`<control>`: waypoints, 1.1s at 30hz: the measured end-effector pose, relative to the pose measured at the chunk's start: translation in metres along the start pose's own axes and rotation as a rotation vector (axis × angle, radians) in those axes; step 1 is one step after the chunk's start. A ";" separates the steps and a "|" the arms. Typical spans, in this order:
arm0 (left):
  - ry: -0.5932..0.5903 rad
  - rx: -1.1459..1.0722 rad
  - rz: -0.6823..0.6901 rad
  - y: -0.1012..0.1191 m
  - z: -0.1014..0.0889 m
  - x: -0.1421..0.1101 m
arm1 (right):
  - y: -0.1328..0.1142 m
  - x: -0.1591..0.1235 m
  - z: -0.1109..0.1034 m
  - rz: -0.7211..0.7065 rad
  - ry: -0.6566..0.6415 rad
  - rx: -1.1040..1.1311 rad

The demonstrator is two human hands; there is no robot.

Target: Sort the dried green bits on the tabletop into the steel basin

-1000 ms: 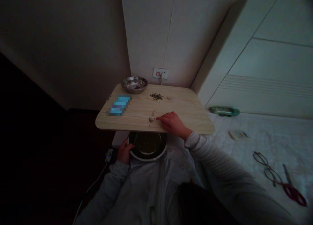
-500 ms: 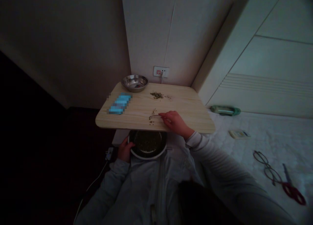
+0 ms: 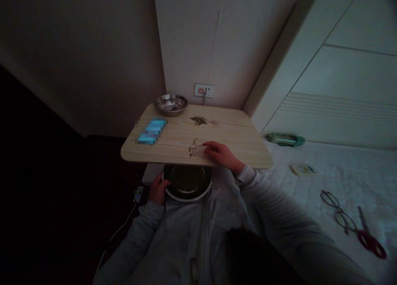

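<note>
As right hand [image 3: 219, 154] pinches, pale piece [image 3: 199, 151] broader-looking

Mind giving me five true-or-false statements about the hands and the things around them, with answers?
1. The left hand holds the dark round dish with a white rim. True.
2. The shiny round metal bowl stands on the quilted white bedding. False: it is on the pale wooden tabletop.
3. The green bottle lies on its side. True.
4. The red-handled scissors lie on the tabletop. False: they are on the bedding.
5. All the small dark grains on the tabletop form one heap. False: some loose grains lie near the right hand.
</note>
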State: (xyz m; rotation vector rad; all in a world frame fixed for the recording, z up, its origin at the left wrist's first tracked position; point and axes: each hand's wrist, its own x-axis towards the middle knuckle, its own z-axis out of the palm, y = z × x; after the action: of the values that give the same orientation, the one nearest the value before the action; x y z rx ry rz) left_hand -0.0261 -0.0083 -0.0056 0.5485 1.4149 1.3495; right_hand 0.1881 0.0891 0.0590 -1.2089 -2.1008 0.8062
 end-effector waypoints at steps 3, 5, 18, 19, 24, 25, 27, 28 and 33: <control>0.005 -0.016 -0.017 0.002 0.001 -0.001 | -0.002 -0.001 0.001 -0.005 0.000 0.025; 0.013 -0.002 -0.012 0.002 0.001 -0.001 | -0.003 -0.001 0.000 -0.007 0.008 0.031; -0.009 0.023 0.018 0.008 0.003 -0.006 | -0.012 -0.004 0.005 0.000 -0.055 0.064; -0.006 0.025 0.023 0.008 0.003 -0.006 | -0.012 -0.004 0.005 -0.001 -0.049 0.061; -0.022 0.033 0.027 0.006 0.002 -0.004 | -0.008 0.001 0.004 0.018 0.019 0.038; -0.022 0.039 0.028 0.006 0.002 -0.004 | -0.008 0.002 0.005 0.020 0.018 0.039; -0.015 0.048 0.036 0.005 0.001 -0.004 | -0.007 0.002 0.006 0.023 0.002 0.043; -0.012 0.045 0.038 0.005 0.001 -0.003 | -0.008 0.002 0.007 0.023 -0.008 0.047; -0.028 -0.026 0.008 -0.001 -0.001 0.000 | -0.011 0.000 0.009 0.020 -0.018 0.058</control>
State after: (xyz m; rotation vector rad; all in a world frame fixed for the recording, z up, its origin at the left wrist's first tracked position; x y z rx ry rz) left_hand -0.0267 -0.0085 -0.0067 0.5545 1.3720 1.3601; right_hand 0.1750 0.0829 0.0613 -1.1973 -2.0682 0.8837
